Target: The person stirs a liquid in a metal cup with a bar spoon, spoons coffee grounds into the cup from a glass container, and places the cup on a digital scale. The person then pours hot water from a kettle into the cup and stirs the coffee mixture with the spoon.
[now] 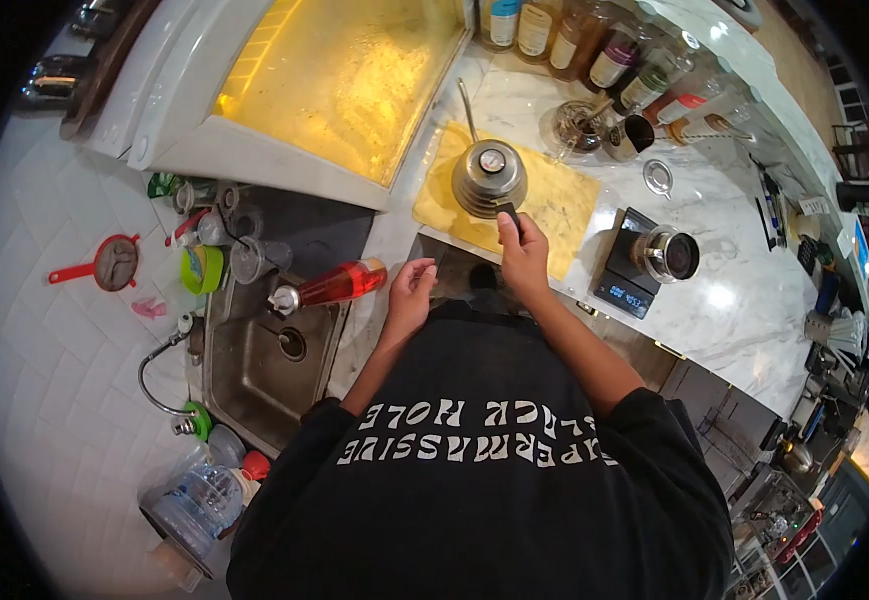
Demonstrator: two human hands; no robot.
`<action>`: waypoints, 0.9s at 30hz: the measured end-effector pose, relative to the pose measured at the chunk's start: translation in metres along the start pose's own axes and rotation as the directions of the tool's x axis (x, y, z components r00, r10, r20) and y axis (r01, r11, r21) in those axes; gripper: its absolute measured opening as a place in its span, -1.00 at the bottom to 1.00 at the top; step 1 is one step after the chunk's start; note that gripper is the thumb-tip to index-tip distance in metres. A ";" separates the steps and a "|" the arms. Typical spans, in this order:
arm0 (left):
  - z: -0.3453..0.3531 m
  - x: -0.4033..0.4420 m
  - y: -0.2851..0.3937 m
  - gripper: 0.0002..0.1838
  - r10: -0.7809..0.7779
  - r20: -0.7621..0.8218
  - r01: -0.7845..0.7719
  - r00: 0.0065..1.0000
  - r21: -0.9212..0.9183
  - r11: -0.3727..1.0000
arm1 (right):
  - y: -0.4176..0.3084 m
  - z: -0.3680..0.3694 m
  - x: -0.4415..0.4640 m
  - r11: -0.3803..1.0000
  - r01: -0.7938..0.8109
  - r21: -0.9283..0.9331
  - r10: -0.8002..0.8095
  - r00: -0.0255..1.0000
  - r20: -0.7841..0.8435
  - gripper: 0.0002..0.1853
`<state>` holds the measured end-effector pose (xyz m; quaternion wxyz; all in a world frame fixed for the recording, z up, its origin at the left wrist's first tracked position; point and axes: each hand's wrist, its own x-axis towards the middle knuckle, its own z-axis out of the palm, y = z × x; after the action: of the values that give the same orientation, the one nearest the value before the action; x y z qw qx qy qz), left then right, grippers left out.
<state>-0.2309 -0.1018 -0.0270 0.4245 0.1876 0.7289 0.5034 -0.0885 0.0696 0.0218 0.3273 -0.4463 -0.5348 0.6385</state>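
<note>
My right hand [527, 258] is wrapped around the black handle of a steel gooseneck kettle [492, 185]. The kettle stands on a yellow cloth [567, 200] on the marble counter, its thin spout pointing away from me. My left hand [412, 290] is held in front of my body, empty, with fingers loosely bent and apart. Close to its left lies a red bottle [340, 284] with a silver top, tilted over the sink's edge. To the right of the kettle, a black digital scale [625, 292] carries a glass vessel [669, 254] with dark contents.
A steel sink [255, 372] with a curved tap [160, 370] is at left. Several syrup bottles [615, 62] line the back, near a dark metal cup [632, 135] and a small strainer [659, 178]. A yellow-lit glass case [340, 80] stands at upper left.
</note>
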 end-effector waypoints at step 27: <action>0.212 -0.014 0.156 -0.72 0.337 0.324 -0.350 0.884 -0.017 0.936 | -0.130 -0.302 0.104 0.964 0.041 -0.262 -0.117 0.952 -0.281 -0.37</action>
<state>-0.0756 0.0763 0.0897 0.4376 0.4020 0.6155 0.5177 0.1414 0.3084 0.1168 0.3690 -0.5525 -0.5748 0.4776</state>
